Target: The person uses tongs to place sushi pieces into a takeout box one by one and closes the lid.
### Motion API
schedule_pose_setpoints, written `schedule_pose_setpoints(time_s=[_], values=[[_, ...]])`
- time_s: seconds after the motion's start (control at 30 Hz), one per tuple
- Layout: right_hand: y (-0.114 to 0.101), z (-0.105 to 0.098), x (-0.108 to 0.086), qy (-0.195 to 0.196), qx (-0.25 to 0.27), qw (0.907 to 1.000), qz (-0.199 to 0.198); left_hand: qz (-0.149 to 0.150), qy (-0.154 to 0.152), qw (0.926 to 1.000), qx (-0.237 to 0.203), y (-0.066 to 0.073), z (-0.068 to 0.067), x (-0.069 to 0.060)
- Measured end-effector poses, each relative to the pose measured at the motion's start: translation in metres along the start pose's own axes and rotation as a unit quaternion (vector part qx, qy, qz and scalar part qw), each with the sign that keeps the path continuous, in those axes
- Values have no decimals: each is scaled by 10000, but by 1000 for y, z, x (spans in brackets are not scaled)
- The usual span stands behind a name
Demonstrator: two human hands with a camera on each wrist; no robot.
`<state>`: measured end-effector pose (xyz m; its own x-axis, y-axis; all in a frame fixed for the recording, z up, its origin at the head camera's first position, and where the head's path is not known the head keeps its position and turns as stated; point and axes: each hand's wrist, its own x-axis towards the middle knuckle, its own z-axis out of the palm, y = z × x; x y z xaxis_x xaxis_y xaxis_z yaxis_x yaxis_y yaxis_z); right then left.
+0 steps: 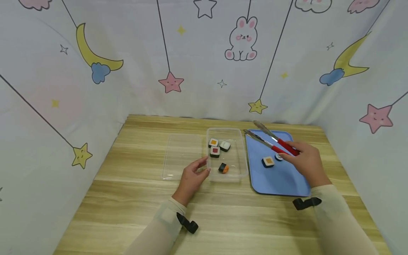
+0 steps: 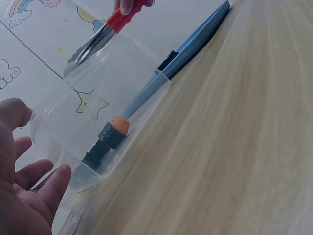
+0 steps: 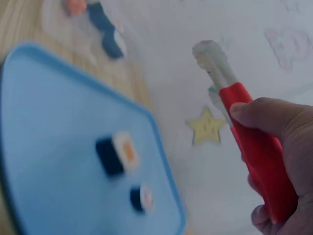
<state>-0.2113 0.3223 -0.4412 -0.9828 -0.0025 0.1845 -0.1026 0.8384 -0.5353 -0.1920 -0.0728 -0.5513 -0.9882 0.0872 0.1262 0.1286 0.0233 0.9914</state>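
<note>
My right hand [image 1: 307,161] grips the red handles of metal tongs [image 1: 271,136] above the blue tray [image 1: 277,180]; the tongs' arms are spread, with nothing between the tips. Under them on the tray lie a sushi piece with an orange centre [image 1: 268,162] and a smaller round piece [image 1: 278,157]. My left hand [image 1: 192,177] is at the near left side of the clear container [image 1: 234,156], fingers extended around its corner. In that container sit an orange-topped piece [image 1: 224,168], a red-centred one [image 1: 215,152], a yellow-centred one [image 1: 213,142] and a white one [image 1: 225,146].
A clear, flat lid [image 1: 181,152] lies on the wooden table [image 1: 127,177] left of the container. Printed white cloth [image 1: 204,95] stands behind the table and along both sides.
</note>
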Motion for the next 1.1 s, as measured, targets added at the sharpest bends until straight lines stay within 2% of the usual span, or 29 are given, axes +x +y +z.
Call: schedule_pose_setpoints(time_s=[0.1,0.2,0.37,0.57,0.87,1.03,1.1], values=[[37,-10,-23,63,-158,9988,458,-8,-1,10000,1,0,1,0],[69,-17,-48,-33,-390,9970,665,-21,-39,10000,47,-1,0,-1],[95,-20,-78,-133,-520,9947,872,14,-29,9999,142,0,-2,-1],[99,-14,-84,-20,-601,9956,712,-60,30,10000,49,2,-4,-1],[97,-12,-83,43,-481,9942,965,-167,76,9998,14,5,0,-2],[81,-18,-74,23,-359,9945,984,-155,39,9998,-100,0,1,0],[68,-18,-67,58,-281,9963,804,-142,14,9998,-108,0,1,0]])
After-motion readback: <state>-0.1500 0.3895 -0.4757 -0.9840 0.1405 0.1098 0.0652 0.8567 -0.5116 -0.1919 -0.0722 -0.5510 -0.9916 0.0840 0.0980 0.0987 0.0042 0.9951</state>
